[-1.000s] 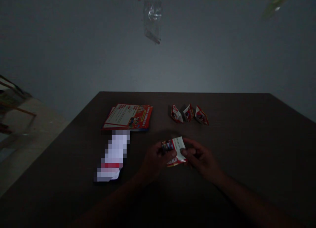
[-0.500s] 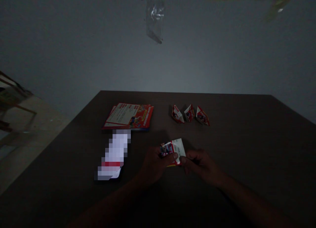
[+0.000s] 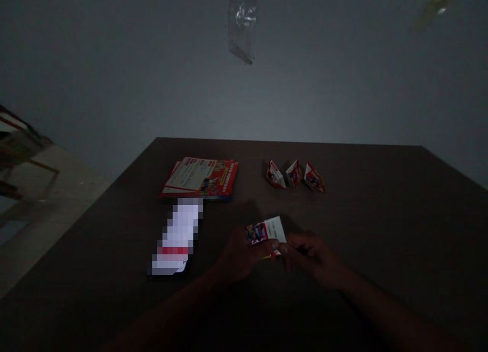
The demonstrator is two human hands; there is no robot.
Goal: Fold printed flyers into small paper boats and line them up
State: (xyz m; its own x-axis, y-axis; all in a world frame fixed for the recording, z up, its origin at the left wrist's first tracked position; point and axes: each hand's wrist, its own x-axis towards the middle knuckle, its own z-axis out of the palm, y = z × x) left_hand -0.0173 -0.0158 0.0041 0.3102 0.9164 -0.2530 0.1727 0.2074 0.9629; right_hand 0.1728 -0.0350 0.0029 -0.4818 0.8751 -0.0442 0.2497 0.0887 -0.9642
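A small folded sheet of printed paper, red and white with a picture on it, is pinched between both hands above the near middle of the table. My left hand grips its left side, thumb pressed flat on top. At the lower right edge my right hand pinches it between thumb and fingers; the two thumb tips nearly meet. The fingers under the paper are hidden. Beyond the hands, three folded paper shapes of similar red and white print stand in a row.
On the left of the dark table lies a stack of red and white printed sheets. Just in front of it is a phone with a blurred bright screen. A pale wall rises behind the table; a clear plastic bag hangs there.
My left thumb has slid slightly right along the paper, closer to the right thumb. Both hands keep their hold. The view has shifted a little.
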